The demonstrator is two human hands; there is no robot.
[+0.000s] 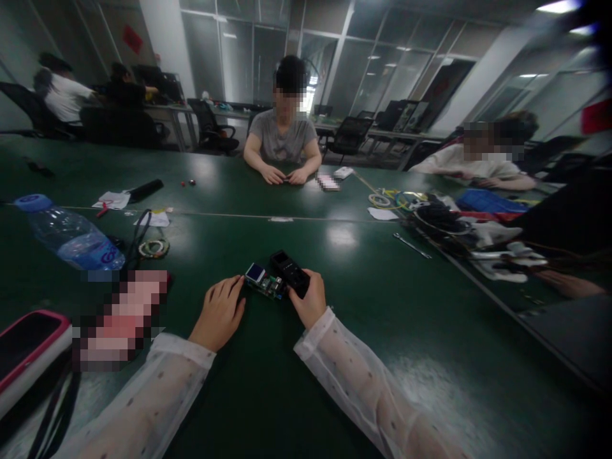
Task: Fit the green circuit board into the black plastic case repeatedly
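A small green circuit board point(268, 285) with a little square screen lies on the dark green table point(354, 280) in front of me. My left hand point(220, 312) rests at its left end, palm down, the fingers lightly spread and the fingertips by the board's edge. In my right hand point(308, 298) is a black rectangular case point(289, 268), held at its lower right side between thumb and fingers. The case's near left part is against or just over the right end of the board; which of the two is unclear.
A plastic bottle point(71, 236), a phone point(124, 319) and a pink-edged device point(29, 350) are at the left. A wrench point(412, 245) and a pile of cables point(440, 217) lie right. A person point(285, 137) sits opposite; others sit farther off.
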